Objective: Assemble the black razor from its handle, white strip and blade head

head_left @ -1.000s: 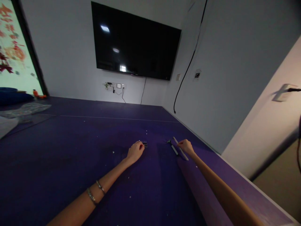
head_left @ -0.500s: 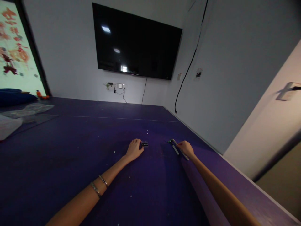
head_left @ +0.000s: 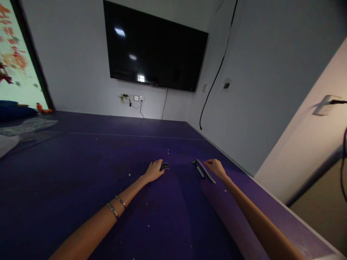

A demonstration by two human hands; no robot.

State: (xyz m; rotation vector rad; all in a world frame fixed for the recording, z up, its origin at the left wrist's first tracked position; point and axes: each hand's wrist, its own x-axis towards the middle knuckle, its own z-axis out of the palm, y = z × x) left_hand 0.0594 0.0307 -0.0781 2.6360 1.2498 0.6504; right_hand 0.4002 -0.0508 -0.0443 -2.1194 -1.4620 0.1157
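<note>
A small dark rectangular block (head_left: pixel 165 166) with lighter markings sits on the purple surface, its left end between the thumb and fingers of my left hand (head_left: pixel 154 171). What exactly the block is cannot be made out. To its right lies a slim grey tool (head_left: pixel 207 172) with two long arms joined at a dark far end, like an open V. My right hand (head_left: pixel 215 167) is just right of that tool, apart from it, with thumb and fingertips pinched together and nothing visible in them.
The purple surface (head_left: pixel 108 155) carries scattered white specks and meets the wall at the back and right. Clear plastic wrapping (head_left: pixel 32 125) lies at the far left. A black cable (head_left: pixel 214 83) hangs on the right wall, and a television (head_left: pixel 157 47) is mounted behind.
My right hand has let go of the grey tool's long arm and moved slightly right of it. My left hand stays at the dark block. The view has shifted a little.
</note>
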